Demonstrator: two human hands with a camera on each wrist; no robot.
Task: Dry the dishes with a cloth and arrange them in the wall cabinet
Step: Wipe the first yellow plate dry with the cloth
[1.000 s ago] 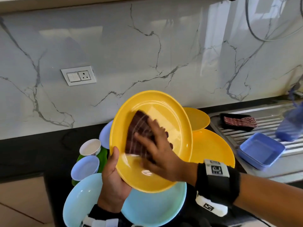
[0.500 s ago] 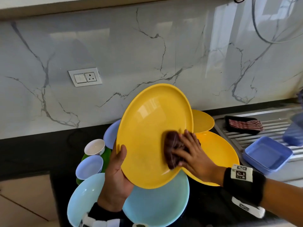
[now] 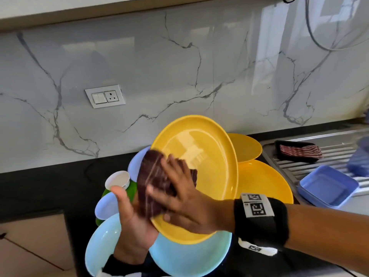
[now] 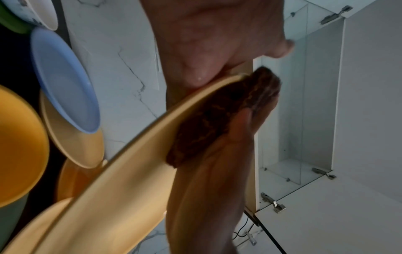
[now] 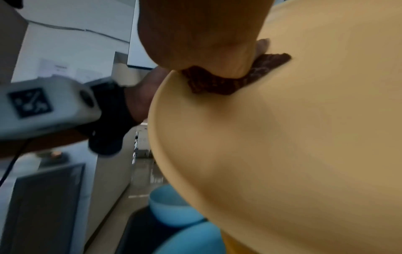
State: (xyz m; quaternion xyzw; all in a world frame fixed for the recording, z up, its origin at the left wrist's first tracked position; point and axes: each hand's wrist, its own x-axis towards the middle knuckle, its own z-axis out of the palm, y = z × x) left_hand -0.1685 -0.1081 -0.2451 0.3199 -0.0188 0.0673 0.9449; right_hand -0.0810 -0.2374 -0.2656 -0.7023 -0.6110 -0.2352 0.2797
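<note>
A large yellow plate (image 3: 209, 166) is held up on a tilt over the counter. My left hand (image 3: 131, 220) grips its lower left rim from behind, thumb pointing up. My right hand (image 3: 179, 192) lies flat on a dark brown cloth (image 3: 151, 176), fingers spread, and presses it onto the plate's left side, where the cloth laps over the rim. The left wrist view shows the plate (image 4: 130, 171) edge-on with the cloth (image 4: 217, 120) between it and the right fingers. In the right wrist view the cloth (image 5: 217, 84) is squashed against the plate (image 5: 282, 137).
Under the hands lie two more yellow plates (image 3: 265, 182), two light blue plates (image 3: 189, 260), a lavender bowl (image 3: 105, 204) and a white cup (image 3: 117, 179). On the drainboard (image 3: 289, 168) at right sit a blue square dish (image 3: 327, 188) and a black tray with a striped cloth (image 3: 297, 150). An open cabinet (image 4: 304, 103) shows in the left wrist view.
My right hand has swept the cloth from the plate's lower right edge across to its left rim. The left hand keeps hold of the plate.
</note>
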